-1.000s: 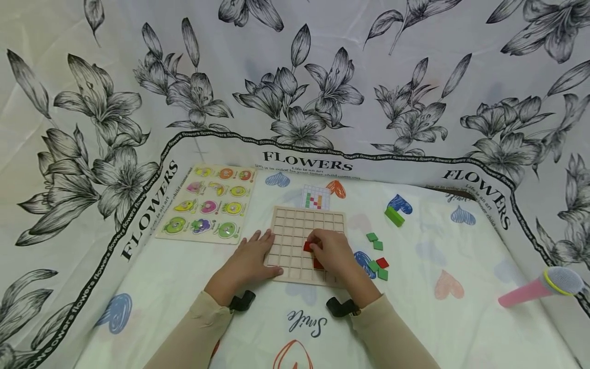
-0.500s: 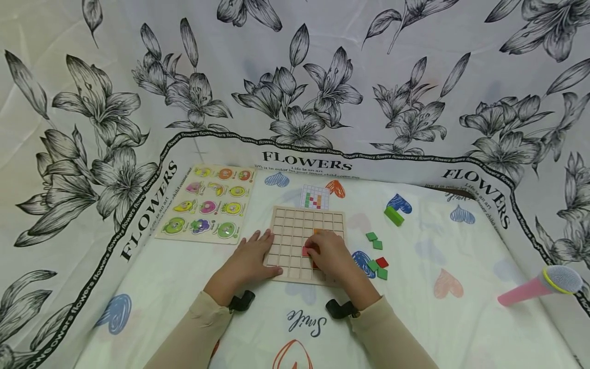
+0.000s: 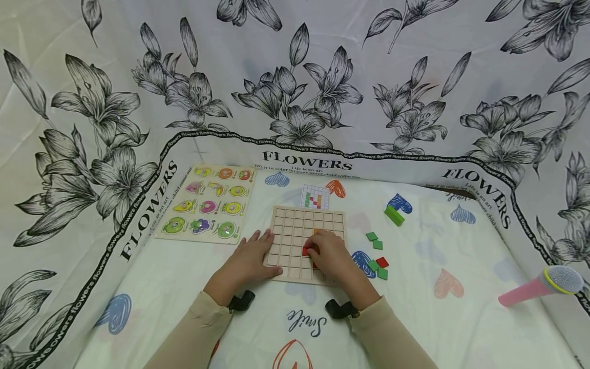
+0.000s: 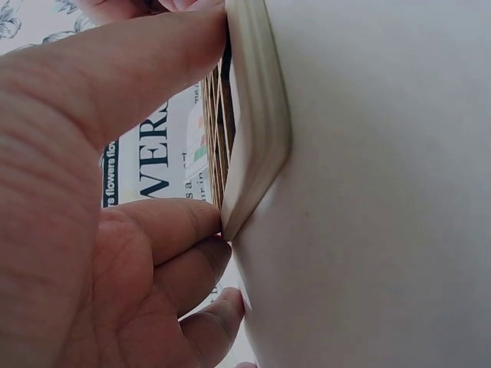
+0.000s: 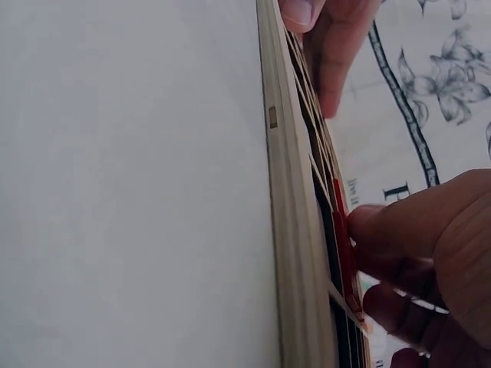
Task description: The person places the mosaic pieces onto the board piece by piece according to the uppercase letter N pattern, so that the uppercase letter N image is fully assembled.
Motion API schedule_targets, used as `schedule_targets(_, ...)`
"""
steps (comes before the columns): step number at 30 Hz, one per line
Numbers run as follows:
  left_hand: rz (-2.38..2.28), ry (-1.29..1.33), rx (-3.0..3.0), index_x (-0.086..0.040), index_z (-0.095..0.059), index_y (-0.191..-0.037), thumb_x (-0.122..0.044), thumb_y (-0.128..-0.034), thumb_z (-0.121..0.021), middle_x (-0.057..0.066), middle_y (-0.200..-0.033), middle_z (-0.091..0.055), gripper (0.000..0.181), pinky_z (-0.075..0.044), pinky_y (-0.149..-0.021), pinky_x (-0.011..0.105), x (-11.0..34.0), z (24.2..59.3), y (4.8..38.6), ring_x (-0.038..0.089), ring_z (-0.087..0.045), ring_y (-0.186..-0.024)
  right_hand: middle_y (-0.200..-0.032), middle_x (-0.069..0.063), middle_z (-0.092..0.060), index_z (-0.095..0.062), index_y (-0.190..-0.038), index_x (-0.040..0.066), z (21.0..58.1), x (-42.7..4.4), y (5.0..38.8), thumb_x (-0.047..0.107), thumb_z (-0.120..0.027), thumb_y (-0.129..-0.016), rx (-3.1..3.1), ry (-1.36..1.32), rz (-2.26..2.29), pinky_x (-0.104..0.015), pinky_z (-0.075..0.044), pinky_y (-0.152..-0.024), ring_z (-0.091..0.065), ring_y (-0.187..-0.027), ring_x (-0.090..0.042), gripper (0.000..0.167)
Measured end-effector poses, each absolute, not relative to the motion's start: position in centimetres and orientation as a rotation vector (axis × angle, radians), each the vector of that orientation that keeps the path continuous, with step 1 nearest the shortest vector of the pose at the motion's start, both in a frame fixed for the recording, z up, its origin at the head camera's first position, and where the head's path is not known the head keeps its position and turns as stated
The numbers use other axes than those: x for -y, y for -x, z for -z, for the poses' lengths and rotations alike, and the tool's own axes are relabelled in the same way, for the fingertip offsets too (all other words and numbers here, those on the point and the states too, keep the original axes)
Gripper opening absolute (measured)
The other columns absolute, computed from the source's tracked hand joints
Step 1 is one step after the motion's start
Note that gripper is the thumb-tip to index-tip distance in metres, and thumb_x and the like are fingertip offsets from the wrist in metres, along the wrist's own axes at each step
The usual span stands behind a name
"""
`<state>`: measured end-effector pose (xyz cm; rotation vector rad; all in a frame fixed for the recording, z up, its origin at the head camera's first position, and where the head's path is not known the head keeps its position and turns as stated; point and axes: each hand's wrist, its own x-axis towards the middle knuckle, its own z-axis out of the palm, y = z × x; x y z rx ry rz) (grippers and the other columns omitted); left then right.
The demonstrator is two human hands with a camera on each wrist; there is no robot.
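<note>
A wooden grid board (image 3: pixel 287 231) lies on the cloth in front of me. My left hand (image 3: pixel 249 256) rests at its left side, thumb on the near left corner and fingers spread along the edge; the left wrist view shows the thumb (image 4: pixel 138 73) against the board's rim. Over the right half of the board, my right hand (image 3: pixel 329 251) holds a small red square tile (image 3: pixel 306 251) at a grid cell with its fingertips. In the right wrist view the thumb touches red tiles (image 5: pixel 343 238) in the grid. An orange tile (image 3: pixel 317 232) shows beside the hand, which hides nearby cells.
Behind the board lies a pattern card (image 3: pixel 315 197). Loose green tiles (image 3: pixel 378 245) and a red tile (image 3: pixel 382 262) lie to the right, with a green block (image 3: pixel 394 216) farther back. A fruit puzzle board (image 3: pixel 207 205) is at left, a pink microphone (image 3: pixel 530 291) at far right.
My right hand has shifted slightly towards me, and the red tile has gone down from a raised, tilted pose to lie at a grid cell. The left hand has stayed in place.
</note>
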<state>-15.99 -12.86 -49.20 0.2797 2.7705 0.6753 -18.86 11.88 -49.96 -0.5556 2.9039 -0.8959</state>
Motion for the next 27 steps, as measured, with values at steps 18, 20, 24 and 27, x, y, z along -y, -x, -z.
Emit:
schedule_targets(18, -0.665, -0.299, -2.772, -0.005, -0.035, -0.17, -0.044, -0.092, -0.087, 0.01, -0.181, -0.028, 0.102, -0.01, -0.138, 0.061, 12.8, 49.1, 16.0, 0.037, -0.016, -0.171, -0.103, -0.009, -0.07, -0.071, -0.117, 0.009, 48.4, -26.5, 17.1, 0.032, -0.069, -0.107, -2.878, -0.177, 0.96, -0.033, -0.048, -0.07, -0.059, -0.089, -0.024, 0.025)
schedule_targets(20, -0.672, -0.289, -2.768, -0.005, -0.035, -0.17, -0.044, -0.0915, -0.087, 0.01, -0.181, -0.027, 0.102, -0.009, -0.138, 0.062, 12.8, 48.9, 15.9, 0.037, -0.015, -0.171, -0.097, -0.009, -0.067, -0.069, -0.112, 0.009, 48.7, -27.7, 16.3, 0.038, -0.07, -0.106, -2.825, -0.257, 0.888, -0.033, -0.046, -0.068, -0.058, -0.088, -0.025, 0.03)
schedule_targets(24, -0.674, -0.271, -2.77, -0.005, -0.036, -0.17, -0.043, -0.0905, -0.088, 0.01, -0.181, -0.028, 0.102, -0.009, -0.138, 0.063, 12.7, 48.8, 15.8, 0.038, -0.016, -0.171, -0.092, -0.008, -0.063, -0.068, -0.107, 0.008, 49.1, -28.7, 15.4, 0.046, -0.073, -0.102, -2.786, -0.292, 0.827, -0.034, -0.042, -0.068, -0.057, -0.088, -0.026, 0.039)
schedule_targets(27, -0.672, -0.267, -2.773, -0.006, -0.036, -0.17, -0.043, -0.0904, -0.088, 0.009, -0.181, -0.028, 0.102, -0.009, -0.138, 0.062, 12.6, 48.8, 15.8, 0.037, -0.016, -0.171, -0.092, -0.008, -0.062, -0.068, -0.108, 0.008, 49.3, -28.6, 15.3, 0.045, -0.075, -0.101, -2.784, -0.281, 0.856, -0.034, -0.042, -0.068, -0.057, -0.088, -0.025, 0.038)
